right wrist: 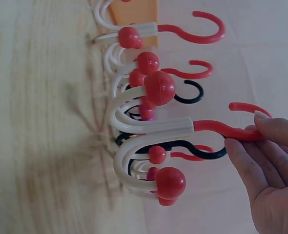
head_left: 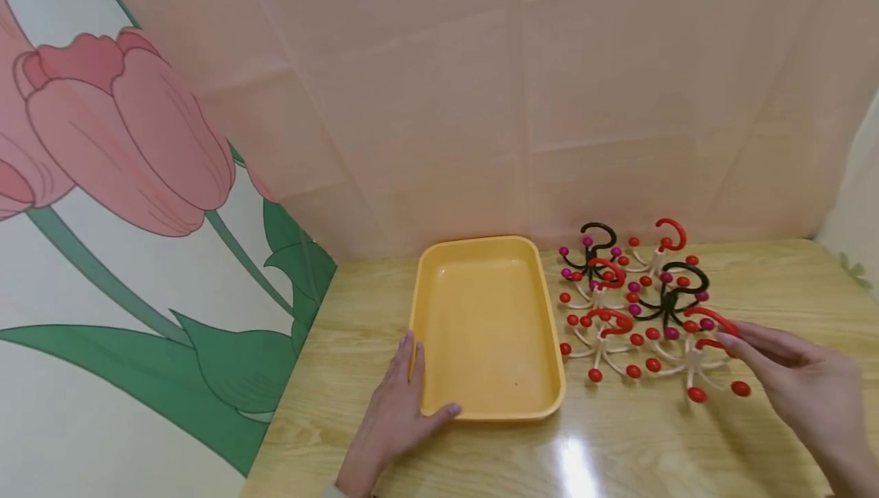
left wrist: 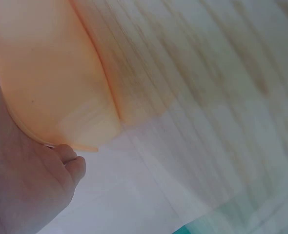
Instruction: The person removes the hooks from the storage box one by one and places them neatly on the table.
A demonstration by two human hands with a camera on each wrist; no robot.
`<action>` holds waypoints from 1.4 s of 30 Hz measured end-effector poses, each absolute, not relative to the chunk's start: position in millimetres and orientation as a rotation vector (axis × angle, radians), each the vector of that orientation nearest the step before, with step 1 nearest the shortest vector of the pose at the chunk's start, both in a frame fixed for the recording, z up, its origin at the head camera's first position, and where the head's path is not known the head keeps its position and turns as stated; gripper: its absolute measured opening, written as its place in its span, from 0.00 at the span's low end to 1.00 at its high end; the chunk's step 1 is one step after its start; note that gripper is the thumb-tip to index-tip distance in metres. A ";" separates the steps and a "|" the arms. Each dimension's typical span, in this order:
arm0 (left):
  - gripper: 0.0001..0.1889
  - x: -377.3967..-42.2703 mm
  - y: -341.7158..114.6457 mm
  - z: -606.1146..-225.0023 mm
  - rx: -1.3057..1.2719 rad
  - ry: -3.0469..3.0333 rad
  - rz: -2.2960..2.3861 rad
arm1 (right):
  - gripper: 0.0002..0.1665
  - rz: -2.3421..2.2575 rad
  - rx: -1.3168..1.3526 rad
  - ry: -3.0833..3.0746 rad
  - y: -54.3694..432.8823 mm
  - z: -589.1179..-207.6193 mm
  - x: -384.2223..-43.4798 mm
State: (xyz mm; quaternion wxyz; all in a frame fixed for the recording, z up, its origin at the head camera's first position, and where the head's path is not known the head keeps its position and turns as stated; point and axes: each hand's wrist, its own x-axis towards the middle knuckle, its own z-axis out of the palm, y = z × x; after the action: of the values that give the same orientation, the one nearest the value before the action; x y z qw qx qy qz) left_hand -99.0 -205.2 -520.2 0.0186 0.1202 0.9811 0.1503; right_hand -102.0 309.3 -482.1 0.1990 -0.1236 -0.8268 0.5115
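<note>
My right hand (head_left: 803,380) pinches the red hook of a white multi-arm hanger (head_left: 695,359) between thumb and fingers. The hanger stands upright, its curved white arms tipped with red balls, as the right wrist view shows with its white stem (right wrist: 175,126). Beside it are more white hangers with red hooks, the nearest one (head_left: 601,342) to its left. A black hanger (head_left: 669,302) with magenta balls stands just behind. My left hand (head_left: 394,418) rests against the near left corner of a yellow tray (head_left: 487,322), fingers stretched along its side and thumb at the front rim.
The tray holds no hangers. Farther back are another black hanger (head_left: 590,256) and a white one with a red hook (head_left: 657,260), near the pink cloth backdrop (head_left: 618,101). A tulip-printed panel (head_left: 130,132) borders the wooden table (head_left: 776,277) on the left.
</note>
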 end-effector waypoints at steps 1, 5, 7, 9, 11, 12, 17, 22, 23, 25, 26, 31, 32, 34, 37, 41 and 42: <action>0.62 -99.2 -205.2 -519.9 0.371 3.045 0.466 | 0.16 1.435 -0.348 -2.311 309.1 -483.2 -102.6; 0.62 -99.4 -205.2 -519.9 0.369 3.046 0.470 | 0.16 1.443 -0.358 -2.306 308.2 -488.6 -104.1; 0.62 -99.6 -205.3 -520.7 0.367 3.044 0.469 | 0.17 1.435 -0.350 -2.288 307.1 -491.0 -104.8; 0.62 -99.6 -205.1 -520.9 0.364 3.044 0.470 | 0.18 1.414 -0.333 -2.272 305.9 -493.3 -105.8; 0.62 -99.8 -205.0 -521.0 0.361 3.042 0.470 | 0.19 1.395 -0.316 -2.253 304.5 -495.6 -107.2; 0.62 -100.0 -204.9 -521.2 0.359 3.043 0.469 | 0.19 1.393 -0.310 -2.242 304.1 -496.5 -108.0; 0.62 -100.1 -204.8 -521.5 0.366 3.046 0.462 | 0.17 1.373 -0.314 -2.237 304.0 -501.2 -109.0; 0.62 -100.0 -205.1 -520.8 0.371 3.047 0.466 | 0.18 1.405 -0.311 -2.244 305.3 -504.2 -106.7; 0.62 -99.9 -205.2 -520.6 0.372 3.049 0.463 | 0.18 1.414 -0.312 -2.241 305.5 -504.4 -106.4; 0.62 -99.6 -205.4 -520.2 0.389 3.057 0.466 | 0.19 1.406 -0.318 -2.252 305.6 -504.4 -105.8; 0.62 -99.1 -205.5 -520.1 0.392 3.057 0.468 | 0.20 1.406 -0.324 -2.257 305.9 -504.7 -105.5; 0.62 -97.9 -205.3 -520.9 0.403 3.045 0.493 | 0.21 1.399 -0.351 -2.289 306.7 -505.4 -103.6; 0.62 -97.9 -205.2 -521.2 0.397 3.042 0.493 | 0.21 1.405 -0.353 -2.290 307.2 -505.3 -103.4; 0.62 -98.3 -204.9 -521.7 0.395 3.043 0.488 | 0.21 1.403 -0.353 -2.293 307.8 -505.1 -103.4; 0.62 -99.4 -204.5 -521.6 0.386 3.051 0.481 | 0.22 1.397 -0.357 -2.298 308.5 -504.5 -104.1; 0.62 -100.6 -204.4 -519.3 0.374 3.048 0.487 | 0.22 1.392 -0.351 -2.317 308.0 -504.9 -104.3; 0.63 -100.7 -204.5 -518.5 0.371 3.043 0.494 | 0.22 1.395 -0.341 -2.320 308.1 -504.9 -104.2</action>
State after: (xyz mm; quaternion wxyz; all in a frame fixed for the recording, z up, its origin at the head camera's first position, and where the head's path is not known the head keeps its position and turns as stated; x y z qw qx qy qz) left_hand -100.7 -204.5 -518.5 0.0185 0.1193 0.9799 0.1590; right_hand -104.2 308.1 -504.9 0.2049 -0.1225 -0.8322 0.5005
